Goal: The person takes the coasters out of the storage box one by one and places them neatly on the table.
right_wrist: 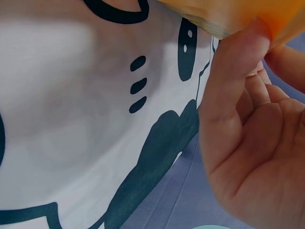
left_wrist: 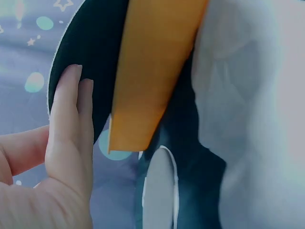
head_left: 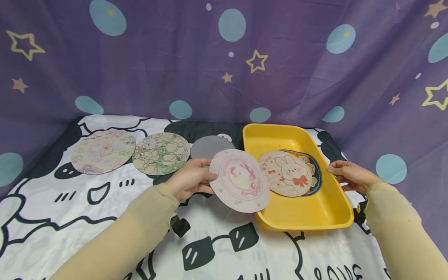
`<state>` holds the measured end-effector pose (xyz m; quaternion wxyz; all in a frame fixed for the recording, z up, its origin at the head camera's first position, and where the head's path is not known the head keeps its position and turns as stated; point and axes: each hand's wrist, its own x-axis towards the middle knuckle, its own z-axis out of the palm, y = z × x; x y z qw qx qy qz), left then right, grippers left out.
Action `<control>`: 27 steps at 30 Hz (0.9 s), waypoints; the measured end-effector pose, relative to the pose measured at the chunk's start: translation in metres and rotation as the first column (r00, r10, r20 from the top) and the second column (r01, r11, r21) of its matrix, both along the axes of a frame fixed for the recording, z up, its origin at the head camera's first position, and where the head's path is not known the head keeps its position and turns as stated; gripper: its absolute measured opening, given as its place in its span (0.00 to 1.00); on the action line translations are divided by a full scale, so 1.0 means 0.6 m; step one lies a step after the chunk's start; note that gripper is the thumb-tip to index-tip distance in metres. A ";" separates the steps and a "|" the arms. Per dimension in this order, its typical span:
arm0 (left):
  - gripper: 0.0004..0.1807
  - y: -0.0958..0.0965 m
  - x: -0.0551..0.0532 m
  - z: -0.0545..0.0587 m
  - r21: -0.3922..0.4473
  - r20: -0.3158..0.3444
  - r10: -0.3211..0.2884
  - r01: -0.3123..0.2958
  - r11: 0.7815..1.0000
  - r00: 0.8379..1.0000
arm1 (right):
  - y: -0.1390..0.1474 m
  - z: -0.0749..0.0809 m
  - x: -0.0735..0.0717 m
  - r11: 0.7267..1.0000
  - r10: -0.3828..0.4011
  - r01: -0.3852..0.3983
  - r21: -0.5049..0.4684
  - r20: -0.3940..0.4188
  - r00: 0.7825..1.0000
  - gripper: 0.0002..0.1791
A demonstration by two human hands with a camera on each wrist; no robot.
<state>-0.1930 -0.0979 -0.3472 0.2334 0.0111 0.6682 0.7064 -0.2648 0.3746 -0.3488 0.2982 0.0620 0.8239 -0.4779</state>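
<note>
My left hand [head_left: 191, 179] pinches the left edge of a round pink mat [head_left: 241, 181] printed with a pale creature in a ring. The mat is tilted and overlaps the left rim of a yellow plastic tray [head_left: 297, 214]. From the left wrist, the mat's dark underside [left_wrist: 90, 57] shows, with straight fingers along it and the thumb on the other face. My right hand [head_left: 355, 175] grips the tray's right rim between thumb and fingers. Inside the tray, a round rabbit mat [head_left: 288, 175] partly covers a dark blue patterned mat [head_left: 317, 177].
Left of the tray lie a plain grey round mat [head_left: 210, 146], a green tulip-patterned mat [head_left: 161, 153] and a pastel-patterned mat [head_left: 104, 151]. They rest on a black-and-white cartoon cloth [head_left: 115, 225]. Behind hangs a purple curtain [head_left: 147, 66] with stars and dots.
</note>
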 end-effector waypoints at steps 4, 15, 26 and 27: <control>0.29 -0.005 0.003 -0.013 0.023 0.006 0.008 -0.008 1.000 1.000 | -0.002 0.001 -0.001 1.000 0.000 0.000 0.007 0.007 1.000 0.15; 0.29 -0.006 0.013 -0.033 0.053 0.036 0.049 -0.051 0.997 0.998 | -0.001 0.002 -0.001 1.000 -0.014 0.014 0.018 0.014 1.000 0.17; 0.30 -0.039 0.024 -0.033 0.023 0.027 0.056 -0.057 0.998 0.998 | -0.002 0.002 0.002 1.000 -0.015 0.015 0.018 0.006 1.000 0.16; 0.30 -0.043 0.025 -0.034 0.026 0.030 0.050 -0.051 0.998 0.998 | -0.001 0.002 0.002 1.000 -0.016 0.016 0.019 0.006 1.000 0.16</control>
